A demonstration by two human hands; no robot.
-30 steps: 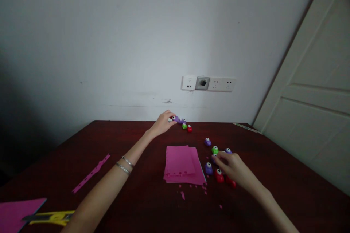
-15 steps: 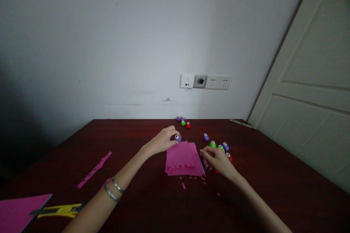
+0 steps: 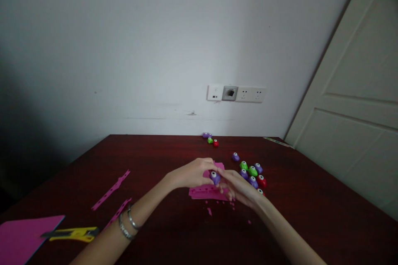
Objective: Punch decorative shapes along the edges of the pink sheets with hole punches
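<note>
Between the fingertips of my left hand [image 3: 197,173] is a small purple craft paper punch [image 3: 214,177] with a round white button on top. My right hand [image 3: 238,185] meets it from the right, its fingers at the punch's side. Both hands are over a small stack of pink paper [image 3: 205,193]. Little holes run along the stack's near edge, and my hands cover most of its far part. Tiny pink punched bits [image 3: 209,211] lie in front of the stack.
Several purple, green and red punches [image 3: 253,171] cluster right of my right hand; more [image 3: 210,140] stand near the wall. At left are pink perforated strips [image 3: 111,189], a yellow utility knife [image 3: 74,234] and a pink sheet [image 3: 25,236]. A ruler-like strip [image 3: 277,142] lies far right.
My left hand has brought the purple punch from beyond the paper stack toward me and to the right. My right hand has moved left to meet it over the stack.
</note>
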